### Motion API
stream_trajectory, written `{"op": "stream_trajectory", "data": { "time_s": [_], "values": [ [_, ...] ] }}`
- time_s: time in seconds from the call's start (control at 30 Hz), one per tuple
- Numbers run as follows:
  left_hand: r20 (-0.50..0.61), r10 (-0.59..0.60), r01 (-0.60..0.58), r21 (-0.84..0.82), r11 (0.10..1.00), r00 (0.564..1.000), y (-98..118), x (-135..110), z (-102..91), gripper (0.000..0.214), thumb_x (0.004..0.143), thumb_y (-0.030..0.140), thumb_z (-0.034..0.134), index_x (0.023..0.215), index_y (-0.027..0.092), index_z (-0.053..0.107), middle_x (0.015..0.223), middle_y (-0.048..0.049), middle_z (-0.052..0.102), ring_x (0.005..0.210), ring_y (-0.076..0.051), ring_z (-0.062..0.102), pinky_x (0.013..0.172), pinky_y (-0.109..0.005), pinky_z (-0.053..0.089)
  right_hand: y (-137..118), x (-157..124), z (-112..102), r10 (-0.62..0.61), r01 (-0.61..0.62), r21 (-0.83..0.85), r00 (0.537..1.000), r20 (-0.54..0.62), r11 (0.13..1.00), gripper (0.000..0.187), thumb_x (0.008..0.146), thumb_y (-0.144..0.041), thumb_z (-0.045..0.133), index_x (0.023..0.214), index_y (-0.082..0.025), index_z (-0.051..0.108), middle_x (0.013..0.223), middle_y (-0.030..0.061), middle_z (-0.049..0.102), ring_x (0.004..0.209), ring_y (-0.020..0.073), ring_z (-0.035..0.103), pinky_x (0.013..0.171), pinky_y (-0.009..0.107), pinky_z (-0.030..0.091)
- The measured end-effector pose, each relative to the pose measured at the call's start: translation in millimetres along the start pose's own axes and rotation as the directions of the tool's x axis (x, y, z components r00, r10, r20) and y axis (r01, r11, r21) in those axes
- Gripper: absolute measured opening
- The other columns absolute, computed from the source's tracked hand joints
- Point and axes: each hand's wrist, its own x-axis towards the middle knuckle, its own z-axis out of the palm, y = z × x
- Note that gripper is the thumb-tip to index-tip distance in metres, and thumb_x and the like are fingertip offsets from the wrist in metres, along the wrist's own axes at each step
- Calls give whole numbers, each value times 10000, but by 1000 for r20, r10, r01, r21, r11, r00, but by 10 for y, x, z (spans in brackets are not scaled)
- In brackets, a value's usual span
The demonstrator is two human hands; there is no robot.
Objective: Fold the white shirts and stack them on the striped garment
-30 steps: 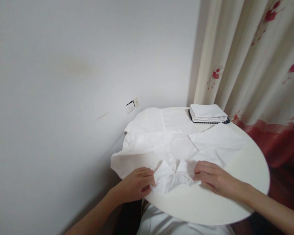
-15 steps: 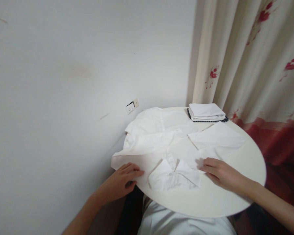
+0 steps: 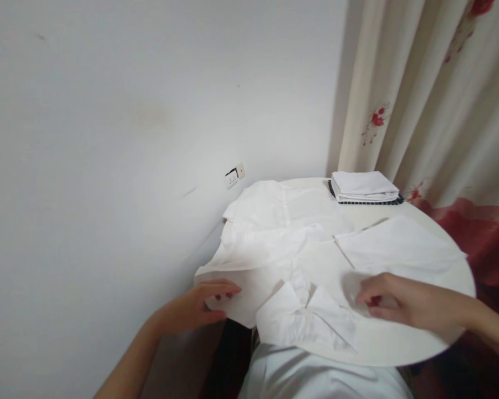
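Note:
A white collared shirt (image 3: 270,252) lies spread front up on a round white table, its collar (image 3: 303,299) toward me and over the near edge. One sleeve (image 3: 228,288) reaches out to the left and hangs past the table's rim. My left hand (image 3: 210,302) is over that sleeve, fingers stretched and thumb apart, with no cloth visibly gripped. On the right, the other sleeve (image 3: 403,244) lies slanted across the tabletop. My right hand (image 3: 395,299) hovers beside the collar on that side, fingers loosely bent and thumb apart; I see nothing in it.
A folded stack of white cloth (image 3: 366,187) sits on a dark checked piece at the table's far side. The round table (image 3: 399,346) stands against a wall with a socket (image 3: 232,178). A floral curtain (image 3: 403,83) hangs at the right.
The shirt's collar has come nearer to me, over the table's near edge. The right sleeve reaches farther right. My right hand has come off the cloth, and the view has shifted slightly left.

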Motion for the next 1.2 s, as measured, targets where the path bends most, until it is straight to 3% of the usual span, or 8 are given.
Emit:
{"op": "stream_trajectory", "data": {
  "time_s": [0.1,0.2,0.33,0.47,0.77,0.93,1.07,1.2],
  "values": [
    [-263,-7,19,44,999,965,-84,37,-92,317,942,336,578,1239,275,670,1246,-46,675,1043,-205,645,941,-356,547,191,391,-255,-2,5,24,994,-109,1000,350,939,-462,538,1026,-197,749,942,78,742,846,234,660,760,330,522],
    [-527,84,33,210,977,845,-225,99,-99,323,931,358,593,1234,268,661,1284,-61,632,1201,-245,572,1072,-441,462,443,960,-424,0,-19,-57,947,-320,998,329,915,-403,532,1042,-186,744,1023,93,747,897,239,666,779,331,521],
    [-602,64,140,286,948,796,-405,79,-16,456,880,356,665,1325,280,603,1279,-71,586,1209,-264,554,1060,-449,476,725,1655,-485,45,-109,-173,940,-337,979,309,887,-288,524,1071,-164,738,1096,111,745,973,243,672,894,340,499],
    [-629,13,205,273,940,777,-513,-15,66,478,880,286,649,1353,295,581,1244,-59,587,1182,-255,573,1060,-438,478,912,2071,-505,94,-161,-290,968,-232,943,339,847,-316,591,1093,-132,734,1119,142,733,978,257,673,882,316,481],
    [-668,-138,225,46,973,732,-602,90,106,375,821,198,564,1183,229,657,1126,-54,675,1039,-234,664,906,-365,560,914,2270,-692,115,-98,-166,988,99,981,302,705,-403,674,814,-125,718,765,35,680,765,205,590,676,279,436],
    [-727,-81,175,55,983,681,-469,102,112,431,770,122,531,1169,227,658,1086,-52,656,918,-189,645,839,-311,569,753,2125,-1010,181,-169,124,979,-90,978,385,774,-421,687,1027,-133,719,846,65,710,802,211,632,697,280,483],
    [-670,99,16,163,987,736,-286,89,205,453,844,74,487,1223,258,654,1223,-74,601,1091,-190,609,954,-320,537,629,2085,-1380,214,-98,365,931,-295,926,296,839,-359,672,1037,-141,709,923,82,727,827,192,660,737,278,511],
    [-462,227,-181,142,973,858,-124,129,316,334,959,160,495,1244,253,643,1290,-101,603,1146,-190,609,985,-324,534,584,2116,-1692,327,-176,318,786,-524,932,273,863,-283,682,1034,-71,694,916,109,709,698,124,582,658,255,448]
  ]
}}
